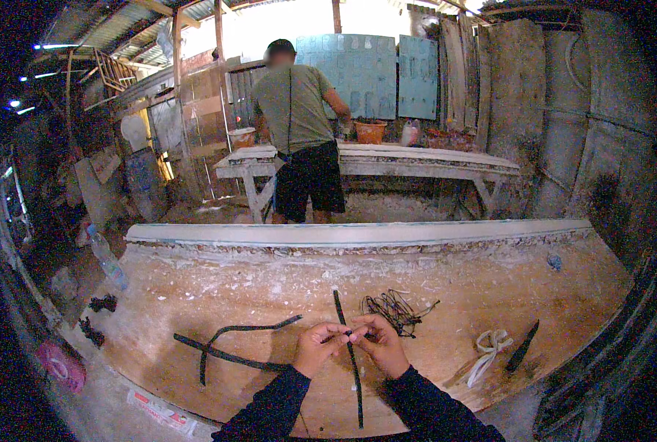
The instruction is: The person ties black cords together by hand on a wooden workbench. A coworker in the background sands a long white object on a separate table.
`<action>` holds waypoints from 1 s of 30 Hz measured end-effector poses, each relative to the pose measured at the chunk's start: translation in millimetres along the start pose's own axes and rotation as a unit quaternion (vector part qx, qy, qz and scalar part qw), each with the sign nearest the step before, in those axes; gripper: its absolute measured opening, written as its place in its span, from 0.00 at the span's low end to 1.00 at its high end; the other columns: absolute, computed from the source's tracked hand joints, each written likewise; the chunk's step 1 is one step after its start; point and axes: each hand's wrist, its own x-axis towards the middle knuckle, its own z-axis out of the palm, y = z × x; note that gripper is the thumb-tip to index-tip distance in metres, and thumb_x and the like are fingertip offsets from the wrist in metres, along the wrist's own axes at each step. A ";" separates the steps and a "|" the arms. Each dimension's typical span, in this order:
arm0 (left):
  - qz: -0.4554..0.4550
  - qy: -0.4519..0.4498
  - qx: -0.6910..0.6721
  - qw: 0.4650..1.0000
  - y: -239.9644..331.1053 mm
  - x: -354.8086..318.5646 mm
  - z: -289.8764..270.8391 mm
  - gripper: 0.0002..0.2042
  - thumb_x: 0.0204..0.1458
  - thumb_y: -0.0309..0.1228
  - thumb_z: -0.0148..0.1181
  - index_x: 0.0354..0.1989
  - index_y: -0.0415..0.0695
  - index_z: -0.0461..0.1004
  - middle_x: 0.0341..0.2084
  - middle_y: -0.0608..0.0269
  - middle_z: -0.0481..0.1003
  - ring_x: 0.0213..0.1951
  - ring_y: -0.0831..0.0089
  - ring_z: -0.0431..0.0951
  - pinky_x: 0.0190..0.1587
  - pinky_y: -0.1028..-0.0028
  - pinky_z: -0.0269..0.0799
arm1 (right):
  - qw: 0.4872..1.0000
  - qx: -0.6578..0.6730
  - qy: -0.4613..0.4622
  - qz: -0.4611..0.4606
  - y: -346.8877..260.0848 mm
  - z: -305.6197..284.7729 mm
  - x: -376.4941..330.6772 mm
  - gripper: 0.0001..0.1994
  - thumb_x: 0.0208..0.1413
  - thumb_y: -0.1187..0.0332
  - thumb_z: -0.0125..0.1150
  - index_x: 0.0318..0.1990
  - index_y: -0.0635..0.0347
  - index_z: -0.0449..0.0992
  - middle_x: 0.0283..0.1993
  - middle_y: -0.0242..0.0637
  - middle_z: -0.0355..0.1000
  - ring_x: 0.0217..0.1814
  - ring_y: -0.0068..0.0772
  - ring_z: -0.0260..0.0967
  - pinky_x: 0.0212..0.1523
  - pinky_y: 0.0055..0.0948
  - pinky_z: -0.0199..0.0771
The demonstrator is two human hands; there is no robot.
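My left hand (319,346) and my right hand (378,345) meet over the near middle of a wooden table, fingertips pinched together. Between them is a small dark bit (348,333), too small to name. A long, narrow black strip (356,394) runs away from me beneath the fingertips; whether they grip it too, I cannot tell. Left of my hands, a black strip (229,356) lies on the wood with a bent, thinner black strip (251,328) across it. Just beyond my right hand sits a loose tangle of thin black cord (398,311).
On the right lie a knotted white strip (488,346) and a dark pointed object (523,348). A long white moulding (358,233) spans the table's far edge. Left are a plastic bottle (107,258) and black bundles (103,303). Beyond, a person (299,110) stands at another bench (417,156).
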 end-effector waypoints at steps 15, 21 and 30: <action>-0.116 -0.055 -0.106 0.986 18.1 -1.5 -6.9 0.05 0.46 0.30 0.57 0.29 0.43 0.70 0.20 0.74 0.69 0.20 0.86 0.65 0.19 0.86 0.56 | 0.998 -0.006 -0.059 0.033 -14.1 2.4 -3.3 0.05 0.49 0.71 0.56 0.32 0.60 0.70 0.31 0.28 0.68 0.36 0.19 0.64 0.40 0.19 0.62; -0.113 -0.075 -0.082 0.987 17.5 1.4 -12.9 0.03 0.48 0.29 0.54 0.29 0.44 0.68 0.20 0.72 0.70 0.20 0.85 0.68 0.20 0.87 0.58 | 0.993 -0.017 -0.103 0.058 -4.4 2.9 -4.0 0.07 0.53 0.72 0.51 0.39 0.58 0.64 0.33 0.29 0.65 0.37 0.20 0.63 0.40 0.20 0.63; -0.050 0.015 -0.095 0.994 -9.4 15.3 -28.4 0.02 0.49 0.26 0.52 0.29 0.43 0.68 0.22 0.69 0.70 0.22 0.83 0.70 0.24 0.84 0.65 | 0.990 0.024 -0.127 0.048 -3.0 1.7 -5.7 0.08 0.53 0.76 0.48 0.40 0.58 0.62 0.37 0.27 0.63 0.38 0.17 0.62 0.39 0.18 0.62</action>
